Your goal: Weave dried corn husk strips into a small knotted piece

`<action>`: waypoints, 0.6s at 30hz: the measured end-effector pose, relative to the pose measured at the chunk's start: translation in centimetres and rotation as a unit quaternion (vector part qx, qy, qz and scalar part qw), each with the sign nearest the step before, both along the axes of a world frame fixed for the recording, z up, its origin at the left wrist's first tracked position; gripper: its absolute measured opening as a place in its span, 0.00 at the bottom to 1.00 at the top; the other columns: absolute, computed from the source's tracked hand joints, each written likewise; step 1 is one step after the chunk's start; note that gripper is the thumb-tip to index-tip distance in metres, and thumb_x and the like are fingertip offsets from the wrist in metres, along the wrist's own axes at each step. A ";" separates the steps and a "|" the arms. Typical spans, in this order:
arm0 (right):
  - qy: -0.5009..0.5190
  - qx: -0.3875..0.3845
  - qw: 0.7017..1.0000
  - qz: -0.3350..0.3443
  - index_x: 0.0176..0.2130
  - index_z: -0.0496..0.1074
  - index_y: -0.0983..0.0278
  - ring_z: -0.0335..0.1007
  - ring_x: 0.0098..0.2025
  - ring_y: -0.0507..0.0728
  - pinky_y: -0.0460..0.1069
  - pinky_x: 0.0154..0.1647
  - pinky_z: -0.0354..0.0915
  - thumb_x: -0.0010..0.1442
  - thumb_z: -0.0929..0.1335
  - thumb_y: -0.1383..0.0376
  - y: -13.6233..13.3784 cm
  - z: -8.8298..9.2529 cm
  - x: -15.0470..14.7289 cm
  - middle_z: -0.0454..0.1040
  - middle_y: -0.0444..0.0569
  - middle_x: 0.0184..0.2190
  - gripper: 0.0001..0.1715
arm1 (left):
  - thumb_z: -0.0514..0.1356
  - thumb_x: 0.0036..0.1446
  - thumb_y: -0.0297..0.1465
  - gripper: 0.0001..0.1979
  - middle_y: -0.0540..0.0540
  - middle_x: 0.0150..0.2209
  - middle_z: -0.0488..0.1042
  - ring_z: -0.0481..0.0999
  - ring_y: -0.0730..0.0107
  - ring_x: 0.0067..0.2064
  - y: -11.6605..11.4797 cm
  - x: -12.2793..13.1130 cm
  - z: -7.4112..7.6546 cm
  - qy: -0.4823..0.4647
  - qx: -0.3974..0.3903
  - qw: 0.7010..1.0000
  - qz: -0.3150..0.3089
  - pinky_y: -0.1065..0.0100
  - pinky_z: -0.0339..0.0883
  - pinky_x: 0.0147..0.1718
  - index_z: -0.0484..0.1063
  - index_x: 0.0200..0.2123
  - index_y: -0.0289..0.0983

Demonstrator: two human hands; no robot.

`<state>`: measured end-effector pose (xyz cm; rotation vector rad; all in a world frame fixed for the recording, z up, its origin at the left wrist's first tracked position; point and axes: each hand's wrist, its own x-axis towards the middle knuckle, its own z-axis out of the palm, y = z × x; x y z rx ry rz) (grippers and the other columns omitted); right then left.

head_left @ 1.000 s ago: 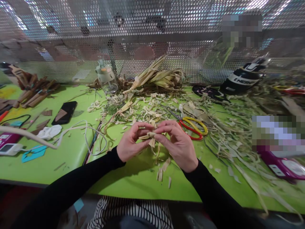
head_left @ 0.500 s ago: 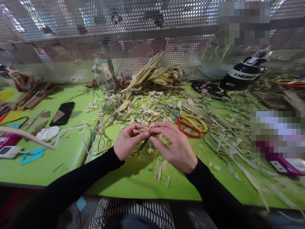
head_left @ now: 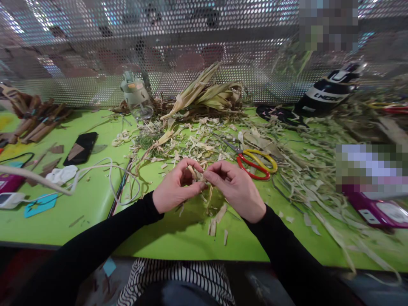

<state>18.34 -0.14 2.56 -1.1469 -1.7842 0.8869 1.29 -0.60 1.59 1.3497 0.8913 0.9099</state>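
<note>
Between my two hands is a small piece of dried husk [head_left: 192,171], pale and strip-like, partly covered by the fingers. My left hand [head_left: 178,183] pinches it between thumb and curled fingers. From the other side my right hand [head_left: 236,187] closes thumb and forefinger on its end, fingertips close to the left thumb. Thin fibres hang below the fingers. Cut husk scraps [head_left: 212,225] lie on the green tabletop under the hands. Just beyond my right hand rest scissors [head_left: 255,163] with one red and one yellow handle.
A bundle of dried husks [head_left: 204,93] lies at the back by a perforated metal screen [head_left: 178,46]. Left stand a clear bottle [head_left: 137,95], a phone [head_left: 80,148] and a white cable [head_left: 111,178]. Right are a black bottle [head_left: 328,93], long fibres [head_left: 306,178] and a purple device [head_left: 379,210].
My left fingers have opened into a rounder curl around the husk piece. My right fingers have drawn into a tighter pinch on its end. The view has shifted slightly.
</note>
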 end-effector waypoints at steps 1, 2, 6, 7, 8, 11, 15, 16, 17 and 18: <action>0.006 -0.006 1.000 0.000 0.31 0.69 0.64 0.64 0.26 0.49 0.44 0.26 0.62 0.59 0.67 0.62 0.0 0.0 -0.1 0.70 0.42 0.25 0.08 | 0.64 0.51 0.32 0.14 0.60 0.19 0.55 0.53 0.83 0.20 0.0 0.0 0.0 -0.005 -0.002 1.000 -0.006 0.77 0.48 0.20 0.61 0.39 0.39; 0.011 -0.008 1.000 -0.002 0.31 0.69 0.64 0.64 0.26 0.49 0.44 0.26 0.62 0.59 0.67 0.62 -0.1 -0.1 -0.2 0.69 0.42 0.25 0.08 | 0.65 0.50 0.33 0.16 0.60 0.19 0.53 0.52 0.83 0.20 0.0 0.0 0.0 -0.006 -0.002 1.000 -0.008 0.77 0.47 0.19 0.61 0.38 0.39; 0.016 0.005 1.000 -0.016 0.31 0.68 0.64 0.62 0.26 0.49 0.44 0.26 0.61 0.59 0.66 0.62 -0.4 -0.4 -0.5 0.68 0.43 0.25 0.08 | 0.68 0.46 0.33 0.19 0.60 0.20 0.51 0.52 0.82 0.21 -0.1 0.0 0.0 0.018 0.022 1.000 0.012 0.76 0.47 0.19 0.61 0.36 0.39; 0.016 0.010 1.000 -0.021 0.31 0.68 0.64 0.63 0.26 0.50 0.45 0.26 0.61 0.59 0.66 0.61 -0.5 -0.5 -0.5 0.69 0.43 0.25 0.08 | 0.67 0.47 0.33 0.18 0.59 0.20 0.52 0.53 0.82 0.22 -0.1 0.0 0.0 0.026 0.030 0.999 0.016 0.76 0.48 0.20 0.61 0.36 0.38; 0.015 0.015 0.999 -0.026 0.32 0.68 0.64 0.63 0.26 0.50 0.45 0.26 0.61 0.59 0.66 0.61 -0.5 -0.6 -0.5 0.69 0.43 0.25 0.08 | 0.67 0.47 0.32 0.17 0.59 0.21 0.54 0.54 0.82 0.22 -0.1 0.0 0.0 0.030 0.037 0.999 0.018 0.77 0.49 0.21 0.62 0.36 0.38; -0.002 0.021 0.999 -0.034 0.32 0.68 0.64 0.64 0.27 0.50 0.46 0.28 0.62 0.59 0.67 0.61 -0.5 -0.7 -0.4 0.70 0.44 0.25 0.08 | 0.66 0.49 0.33 0.16 0.56 0.25 0.61 0.59 0.82 0.25 -0.1 -0.1 0.0 0.033 0.043 0.998 0.022 0.76 0.56 0.24 0.64 0.39 0.37; -0.016 0.027 0.999 -0.044 0.31 0.68 0.64 0.63 0.26 0.50 0.46 0.28 0.61 0.59 0.67 0.61 -0.4 -0.7 -0.4 0.70 0.43 0.26 0.08 | 0.66 0.48 0.33 0.17 0.49 0.34 0.71 0.71 0.76 0.35 0.1 -0.2 0.1 -0.012 0.008 1.000 0.024 0.71 0.65 0.37 0.66 0.39 0.35; -0.013 0.029 0.999 -0.044 0.32 0.68 0.64 0.63 0.26 0.50 0.46 0.27 0.61 0.59 0.67 0.62 -0.5 -0.7 -0.4 0.70 0.43 0.26 0.08 | 0.67 0.47 0.33 0.17 0.47 0.35 0.72 0.72 0.74 0.37 0.2 -0.2 0.1 -0.027 -0.006 0.999 0.024 0.69 0.66 0.40 0.66 0.38 0.34; -0.012 0.031 0.998 -0.044 0.32 0.68 0.64 0.63 0.26 0.50 0.45 0.27 0.61 0.59 0.67 0.62 -0.5 -0.8 -0.5 0.70 0.43 0.26 0.08 | 0.67 0.46 0.33 0.17 0.47 0.36 0.73 0.73 0.73 0.38 0.2 -0.2 0.1 -0.038 -0.021 0.999 0.023 0.68 0.67 0.41 0.66 0.37 0.34; -0.013 0.034 0.998 -0.043 0.32 0.68 0.64 0.63 0.26 0.50 0.45 0.27 0.61 0.59 0.67 0.62 -0.5 -0.8 -0.5 0.70 0.43 0.26 0.07 | 0.68 0.46 0.33 0.17 0.46 0.37 0.73 0.74 0.72 0.39 0.3 -0.2 0.0 -0.045 -0.034 0.998 0.021 0.67 0.67 0.42 0.66 0.37 0.34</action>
